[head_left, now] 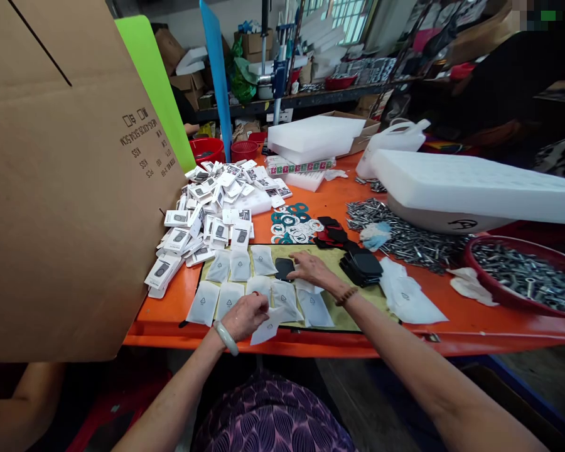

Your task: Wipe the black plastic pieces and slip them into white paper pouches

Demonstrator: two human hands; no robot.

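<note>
My left hand [247,315] is closed, its thumb and fingers pinching a small white translucent bag [266,330] with a recycling mark, tilted over the near edge of the yellow cloth [358,309]. To the right and farther up, my right hand [314,272] has its fingertips on the right edge of a thin black square pad [283,269]. Around both hands lie two rows of similar white bags, such as this one [203,302] at the left. A stack of black pads [360,266] sits right of my right hand, with more white bags [412,292] beyond it.
A large cardboard box [75,188] walls off the left side. Small white boxes [216,229] are heaped behind the bags. Green and white rings [292,223], metal parts [405,242], a red basin [537,276] of metal pieces and a foam slab [480,182] occupy the orange table [311,346].
</note>
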